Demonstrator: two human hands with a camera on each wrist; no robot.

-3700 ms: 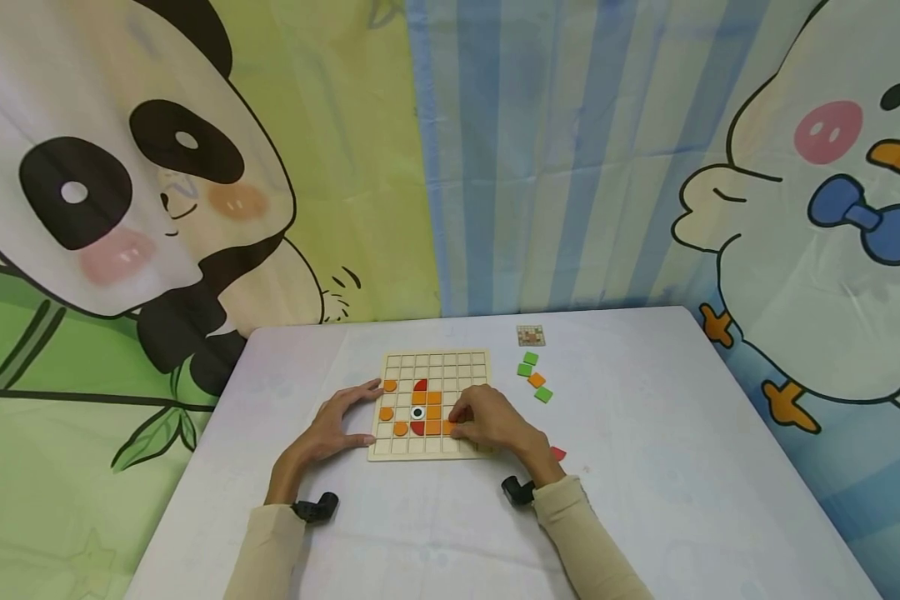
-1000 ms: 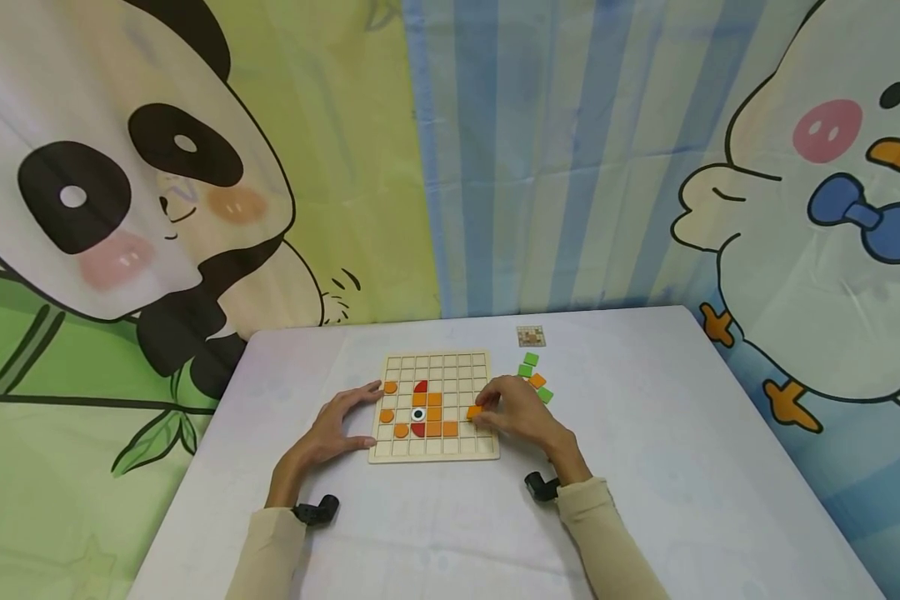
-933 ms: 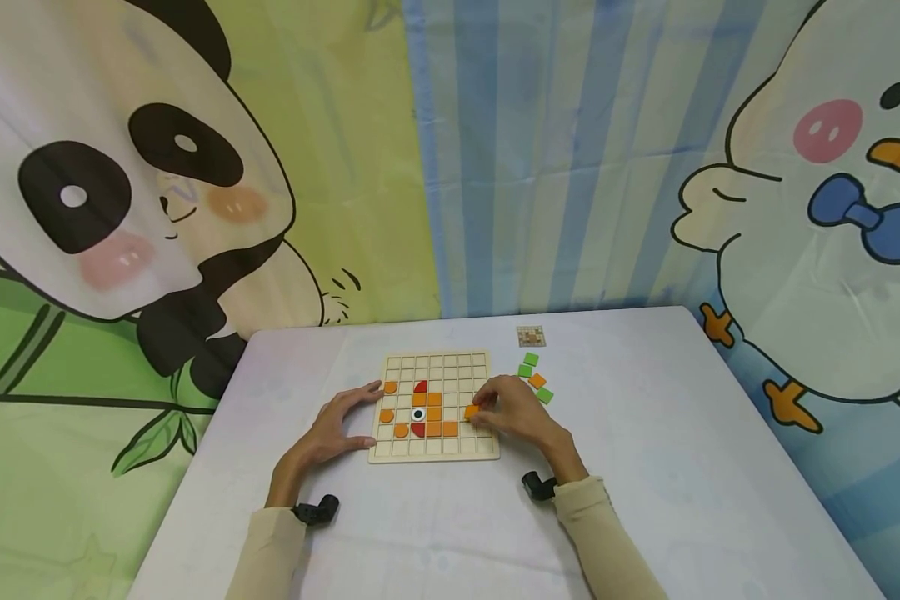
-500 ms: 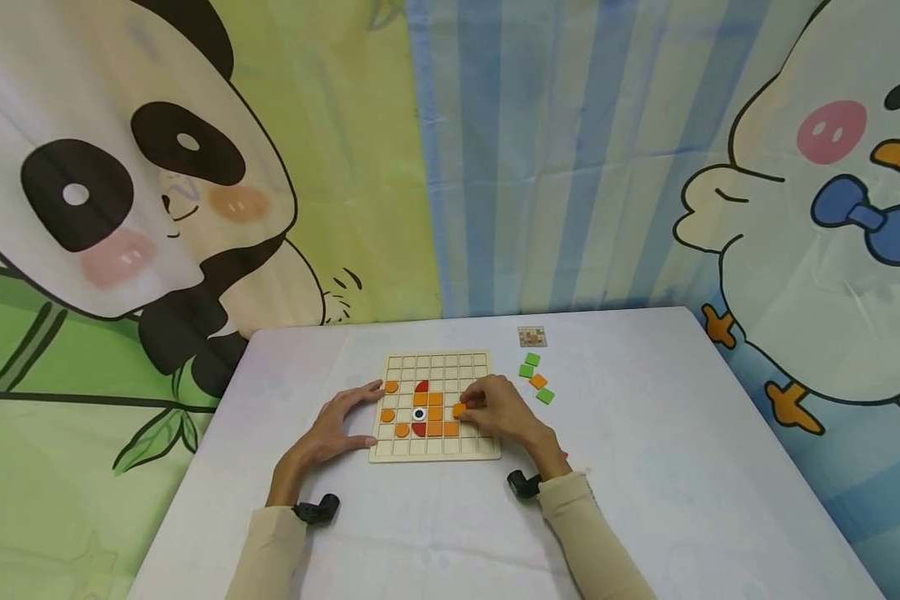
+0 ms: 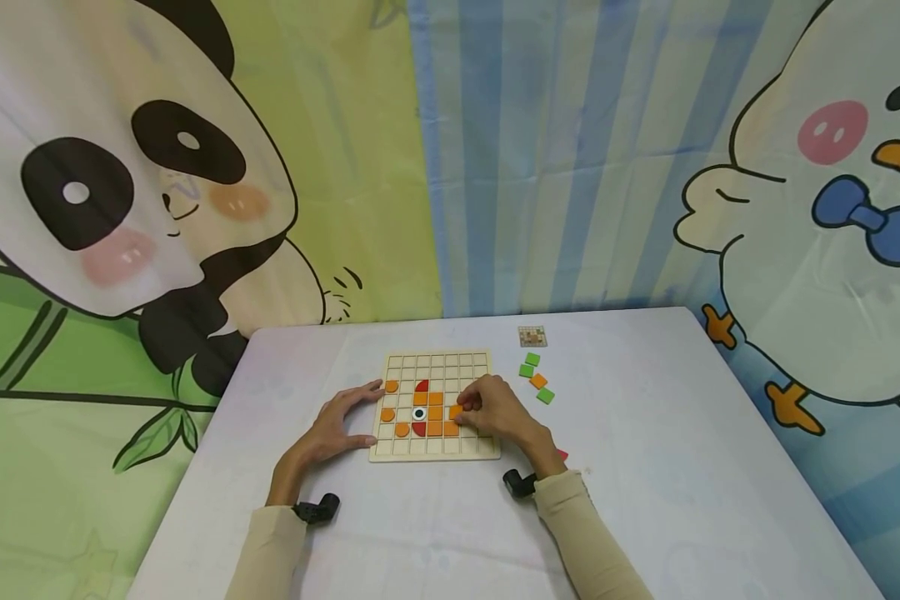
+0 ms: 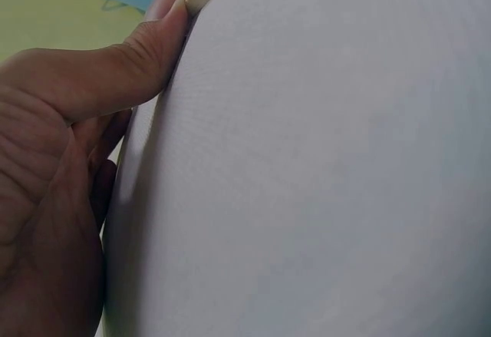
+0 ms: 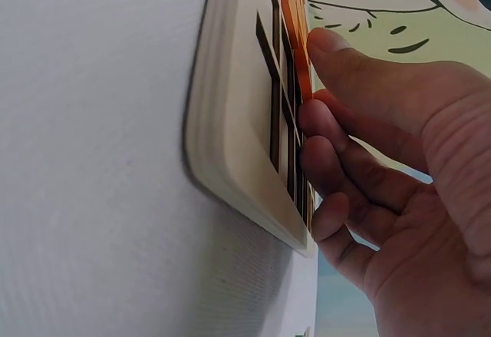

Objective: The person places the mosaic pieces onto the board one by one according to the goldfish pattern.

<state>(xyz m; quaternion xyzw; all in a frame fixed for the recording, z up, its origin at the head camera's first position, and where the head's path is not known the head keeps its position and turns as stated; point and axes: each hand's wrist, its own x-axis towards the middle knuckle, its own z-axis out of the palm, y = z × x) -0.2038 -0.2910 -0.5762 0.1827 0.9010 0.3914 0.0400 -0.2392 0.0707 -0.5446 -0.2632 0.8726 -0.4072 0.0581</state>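
In the head view a wooden grid board (image 5: 435, 457) lies on the table, bearing orange squares, orange discs, red quarter-round pieces and a round eye tile (image 5: 419, 413). My right hand (image 5: 495, 410) pinches an orange square tile (image 5: 455, 412) over a cell, just behind another orange square (image 5: 451, 428). The right wrist view shows the thumb (image 7: 330, 41) close to the orange pieces, the other fingers curled above the grid. My left hand (image 5: 336, 425) rests with spread fingers against the board's left edge; its thumb (image 6: 165, 45) touches the rim in the left wrist view.
Right of the board lie several loose tiles, among them a green square (image 5: 544, 396) and an orange square (image 5: 538, 381). A small patterned card (image 5: 532, 336) stands farther back. A red piece (image 5: 562, 455) shows partly beside my right wrist. Printed curtains (image 5: 555, 167) hang behind the table.
My right hand has carried the orange square tile leftward across the board, from its right side to beside the orange group. My left hand has stayed at the left edge.
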